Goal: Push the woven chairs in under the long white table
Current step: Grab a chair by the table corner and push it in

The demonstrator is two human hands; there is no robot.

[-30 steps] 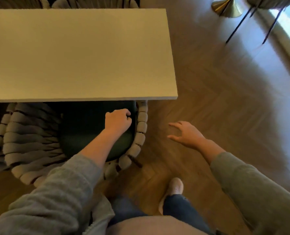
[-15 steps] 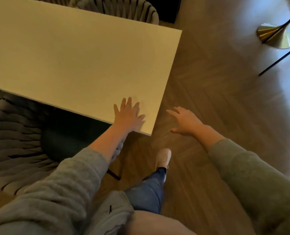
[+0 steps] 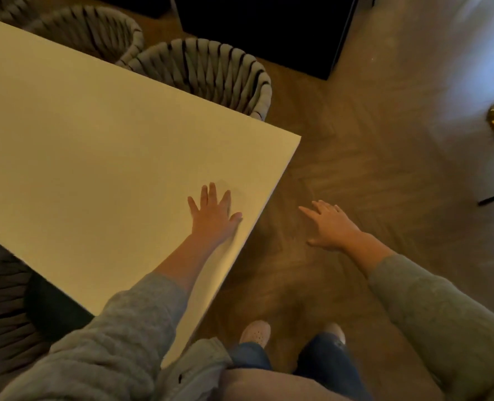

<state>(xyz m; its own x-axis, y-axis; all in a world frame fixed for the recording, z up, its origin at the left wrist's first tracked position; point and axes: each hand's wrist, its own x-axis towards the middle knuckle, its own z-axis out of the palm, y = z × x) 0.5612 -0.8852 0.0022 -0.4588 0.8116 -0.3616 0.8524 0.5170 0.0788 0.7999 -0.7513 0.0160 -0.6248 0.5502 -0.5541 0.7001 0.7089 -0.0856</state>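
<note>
Left hand (image 3: 214, 219) flat on table (image 3: 95, 146); woven chair (image 3: 2, 314) apparently tucked under, leftward.

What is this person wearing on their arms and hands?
The left hand and right hand are bare, with no gloves. Long grey sleeves cover both arms: the left sleeve looks thick and fuzzy, the right sleeve smoother. Both end short of the wrists.

The left hand (image 3: 214, 219) lies flat on the long white table (image 3: 81, 157); wooden floor (image 3: 355, 175) beneath.
</note>
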